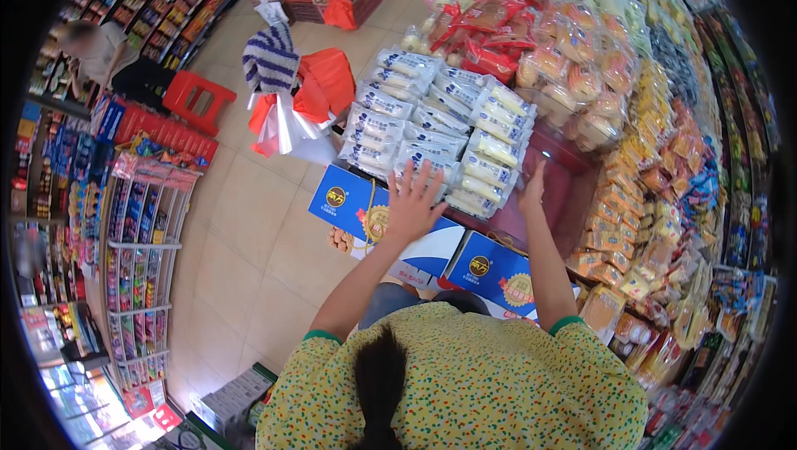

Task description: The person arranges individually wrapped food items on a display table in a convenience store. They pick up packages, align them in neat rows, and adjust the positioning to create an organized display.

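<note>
White plastic-wrapped snack packs (436, 126) lie in rows in a display bin. My left hand (413, 204) is spread palm down over the front packs at their near edge, fingers apart; whether it presses on them I cannot tell. At the right side of the rows my right hand (532, 188) is held upright on edge, beside the packs and above the dark red bin floor (551, 179), with nothing seen in it. Blue gift boxes (476, 263) with gold emblems stand along the near side of the bin, below my hands.
Red packets (498, 20) and bagged round breads (579, 58) are heaped beyond the packs. Small wrapped cakes (613, 213) fill the right side. Plastic bags and a striped cloth (271, 61) hang at the left corner. A person (118, 54) sits near a red stool (198, 101).
</note>
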Available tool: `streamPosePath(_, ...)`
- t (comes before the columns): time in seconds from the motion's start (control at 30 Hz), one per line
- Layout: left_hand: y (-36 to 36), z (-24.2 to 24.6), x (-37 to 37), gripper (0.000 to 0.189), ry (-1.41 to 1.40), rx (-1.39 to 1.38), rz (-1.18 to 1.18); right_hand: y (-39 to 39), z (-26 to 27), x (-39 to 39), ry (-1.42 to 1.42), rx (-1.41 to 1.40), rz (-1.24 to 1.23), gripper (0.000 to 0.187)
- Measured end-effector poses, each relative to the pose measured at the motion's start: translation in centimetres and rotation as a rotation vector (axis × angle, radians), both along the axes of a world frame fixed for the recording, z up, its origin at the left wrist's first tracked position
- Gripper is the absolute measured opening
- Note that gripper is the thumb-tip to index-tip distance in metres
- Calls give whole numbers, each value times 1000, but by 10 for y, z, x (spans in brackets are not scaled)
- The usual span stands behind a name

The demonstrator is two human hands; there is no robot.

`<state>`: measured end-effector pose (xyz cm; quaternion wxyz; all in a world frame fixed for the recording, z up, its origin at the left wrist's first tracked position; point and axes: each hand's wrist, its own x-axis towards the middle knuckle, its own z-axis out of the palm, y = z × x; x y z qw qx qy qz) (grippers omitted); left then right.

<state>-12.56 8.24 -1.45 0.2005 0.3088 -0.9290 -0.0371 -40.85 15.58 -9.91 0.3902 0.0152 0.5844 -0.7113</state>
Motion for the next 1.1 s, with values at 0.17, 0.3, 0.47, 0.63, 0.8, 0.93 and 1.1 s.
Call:
streamPosePath(0.17,-36,18,-10,70,-102,-17,-206,13,4,37,-55,-111,37,67)
streamPosePath(0.3,-45,7,-17,67,-74,-32,-190,3,-13,49,-287,-245,71,65)
streamPosePath(0.47,-48,3,-20,67,-26,-59,-185,-4,6,57,-336,-233,-28,59)
streamPosePath(0.63,-50,-1,-18,68,-26,-74,-197,-2,19,64,-227,-127,-87,60)
streamPosePath(0.8,-46,4,-17,76,-56,-86,-226,0,8,69,-224,-333,-215,59)
streamPosePath(0.93,-35,17,-16,80,-99,-59,-223,-9,19,80,89,-117,-282,58)
streamPosePath(1.1,-4,34,2,79,-84,-52,-237,30,35,75,267,155,-326,52)
